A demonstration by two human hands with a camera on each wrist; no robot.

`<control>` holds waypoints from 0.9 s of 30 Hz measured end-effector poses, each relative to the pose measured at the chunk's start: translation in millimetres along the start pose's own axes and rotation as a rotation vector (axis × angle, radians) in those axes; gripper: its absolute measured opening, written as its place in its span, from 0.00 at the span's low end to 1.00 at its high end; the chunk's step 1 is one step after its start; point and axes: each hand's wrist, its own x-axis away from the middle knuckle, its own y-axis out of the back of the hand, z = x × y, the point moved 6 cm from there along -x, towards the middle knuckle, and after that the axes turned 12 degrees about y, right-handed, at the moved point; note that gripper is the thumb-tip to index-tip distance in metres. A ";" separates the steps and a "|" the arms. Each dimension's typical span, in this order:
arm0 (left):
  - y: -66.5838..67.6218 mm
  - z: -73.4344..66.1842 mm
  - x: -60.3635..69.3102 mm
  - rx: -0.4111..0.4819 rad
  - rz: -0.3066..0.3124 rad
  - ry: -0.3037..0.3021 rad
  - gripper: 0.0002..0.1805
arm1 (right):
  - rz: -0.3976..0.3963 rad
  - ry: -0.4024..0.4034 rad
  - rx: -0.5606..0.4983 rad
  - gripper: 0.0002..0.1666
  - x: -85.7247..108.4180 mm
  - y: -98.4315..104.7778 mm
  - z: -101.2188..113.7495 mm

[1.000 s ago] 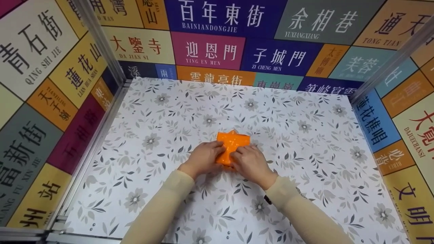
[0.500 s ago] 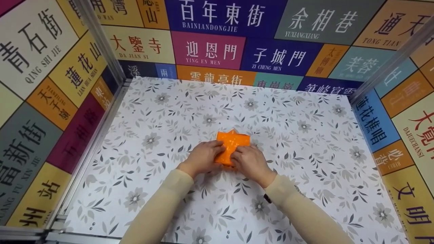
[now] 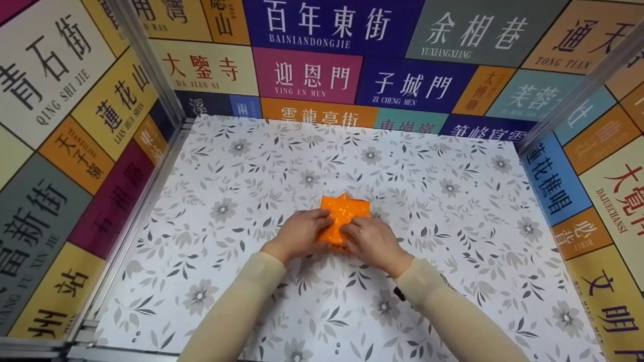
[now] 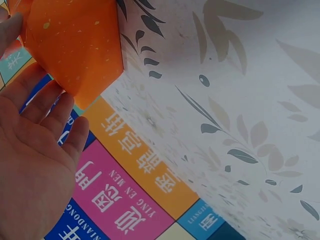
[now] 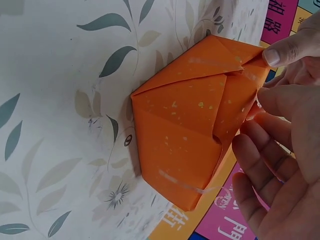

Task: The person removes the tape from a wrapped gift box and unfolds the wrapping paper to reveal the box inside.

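Note:
A folded orange paper piece with gold flecks and a small point at its far edge is between the two hands in the head view. My left hand holds its left side, and my right hand holds the right. Layered folds and clear strips like tape show on the paper in the right wrist view. There, a left thumb presses its upper corner, while the right hand touches the near edge. The left wrist view has the left hand's fingers along the paper's lower edge. The paper partly hides some fingertips.
A white tabletop with grey flowers and leaves lies beneath. Coloured panels with Chinese lettering wall in the back and both sides. Metal rails run along the corners. A small dark item sits at the right cuff.

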 end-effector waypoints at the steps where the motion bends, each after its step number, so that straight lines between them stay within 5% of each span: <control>1: -0.1 -0.1 0.1 0.001 0.001 0.002 0.37 | 0.011 -0.006 0.001 0.14 -0.1 -1.0 -0.2; 8: -0.2 0.3 1.4 0.005 0.005 0.012 0.38 | 0.006 -0.015 -0.004 0.12 -0.4 -5.2 -1.8; 16: -0.4 0.2 0.9 0.011 0.010 0.013 0.38 | -0.047 -0.064 -0.136 0.04 0.3 -5.2 -6.0; 27: -2.0 1.8 -0.6 0.003 -0.010 -0.001 0.38 | -0.106 -0.015 -0.100 0.03 0.7 -1.9 -2.3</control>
